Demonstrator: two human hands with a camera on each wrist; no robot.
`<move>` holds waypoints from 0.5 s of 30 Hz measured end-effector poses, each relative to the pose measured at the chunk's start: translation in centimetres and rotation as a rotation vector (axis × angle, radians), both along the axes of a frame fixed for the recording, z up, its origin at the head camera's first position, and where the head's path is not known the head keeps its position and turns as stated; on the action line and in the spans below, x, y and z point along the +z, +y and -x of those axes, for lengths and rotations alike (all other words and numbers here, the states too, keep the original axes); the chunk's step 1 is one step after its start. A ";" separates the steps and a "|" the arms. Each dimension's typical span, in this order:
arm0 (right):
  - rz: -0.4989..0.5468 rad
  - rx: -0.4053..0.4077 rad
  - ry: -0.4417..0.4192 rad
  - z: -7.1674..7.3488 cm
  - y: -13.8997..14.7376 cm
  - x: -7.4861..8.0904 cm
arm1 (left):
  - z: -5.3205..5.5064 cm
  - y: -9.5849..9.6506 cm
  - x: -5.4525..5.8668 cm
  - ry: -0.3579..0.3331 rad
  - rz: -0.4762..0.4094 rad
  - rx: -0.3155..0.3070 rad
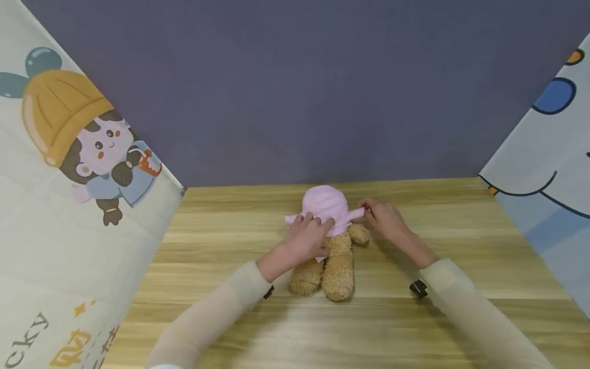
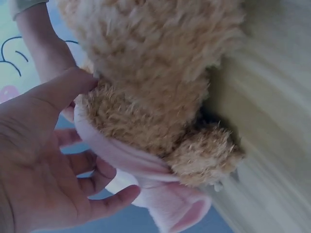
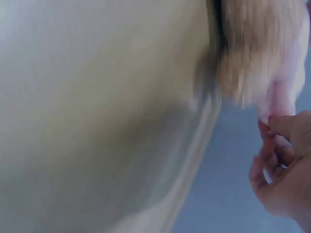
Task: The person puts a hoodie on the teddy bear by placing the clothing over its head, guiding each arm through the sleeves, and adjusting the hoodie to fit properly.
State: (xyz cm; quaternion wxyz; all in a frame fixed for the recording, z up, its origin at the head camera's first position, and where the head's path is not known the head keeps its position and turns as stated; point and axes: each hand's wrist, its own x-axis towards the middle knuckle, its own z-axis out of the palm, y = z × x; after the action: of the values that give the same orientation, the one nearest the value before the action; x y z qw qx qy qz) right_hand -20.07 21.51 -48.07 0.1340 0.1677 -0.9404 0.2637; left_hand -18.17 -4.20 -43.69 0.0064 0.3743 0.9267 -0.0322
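A light-brown plush toy [image 1: 338, 266] lies on the wooden tabletop, its legs toward me. Over its head is a pink cloth hat [image 1: 324, 201] with a flap sticking out at each side; no face shows. My left hand [image 1: 306, 238] lies across the toy's upper body, fingertips on the hat's lower part. In the left wrist view, the thumb of this left hand [image 2: 46, 160] touches the fur at the hat's edge, with fingers curved on the cloth's outer side. At the other side, my right hand [image 1: 384, 218] pinches the tip of the right flap between thumb and fingers.
A dark blue-grey panel [image 1: 295, 92] rises behind the table's far edge. Printed cloth walls stand left [image 1: 55, 246] and right [image 1: 544, 169]. The wooden tabletop [image 1: 193, 256] extends to both sides of the toy. A small white tag [image 1: 320, 259] shows beside the toy's legs.
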 end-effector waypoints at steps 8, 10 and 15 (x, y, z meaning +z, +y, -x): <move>-0.034 -0.048 0.034 -1.1 -0.1 0.2 | -0.1 -0.5 -0.1 -0.079 0.027 0.008; 0.025 -0.043 0.012 -1.7 -0.6 0.0 | -0.2 -0.7 -0.2 -0.067 0.024 0.003; 0.136 0.079 -0.029 -1.9 -1.0 -0.6 | 0.0 -0.4 -0.3 -0.048 0.015 -0.002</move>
State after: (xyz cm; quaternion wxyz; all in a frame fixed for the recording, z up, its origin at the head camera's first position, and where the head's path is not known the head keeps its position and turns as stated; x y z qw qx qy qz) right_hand -18.18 20.52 -48.63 0.1209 0.1912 -0.9149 0.3344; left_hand -18.17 -4.63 -43.95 0.0314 0.3759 0.9256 -0.0302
